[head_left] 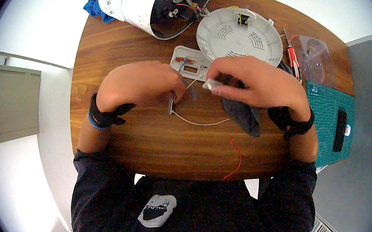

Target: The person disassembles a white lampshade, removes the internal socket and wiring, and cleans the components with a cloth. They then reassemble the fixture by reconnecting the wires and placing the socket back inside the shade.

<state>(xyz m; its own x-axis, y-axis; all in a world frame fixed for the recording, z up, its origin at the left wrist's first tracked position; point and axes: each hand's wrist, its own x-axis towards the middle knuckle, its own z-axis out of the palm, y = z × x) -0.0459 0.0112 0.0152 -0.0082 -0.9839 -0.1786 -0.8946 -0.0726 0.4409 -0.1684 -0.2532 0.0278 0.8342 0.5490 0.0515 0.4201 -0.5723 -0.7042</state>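
Note:
My left hand (pixel 144 83) is closed, its fingertips pinching a small flat grey piece (pixel 171 106) with a thin white wire (pixel 199 124) curving out to the right. My right hand (pixel 256 80) is closed on a small white piece (pixel 211 85), its kind unclear; the fingers cover part of it. Just beyond the hands lies a white plastic panel (pixel 179 55) with a brown strip and a blue wire on it. A dark grey cloth (pixel 243 118) lies under my right hand. Nearer to me, a short red wire (pixel 240 156) rests on the wooden table (pixel 168 150).
At the back, a white flower-printed appliance housing (pixel 132 0) lies on its side, wires inside. Beside it sits a round white vented cover (pixel 240 39). Rightward are a red-handled screwdriver (pixel 292 57), a clear plastic tray (pixel 316 62) of small parts and a green cutting mat (pixel 324 127).

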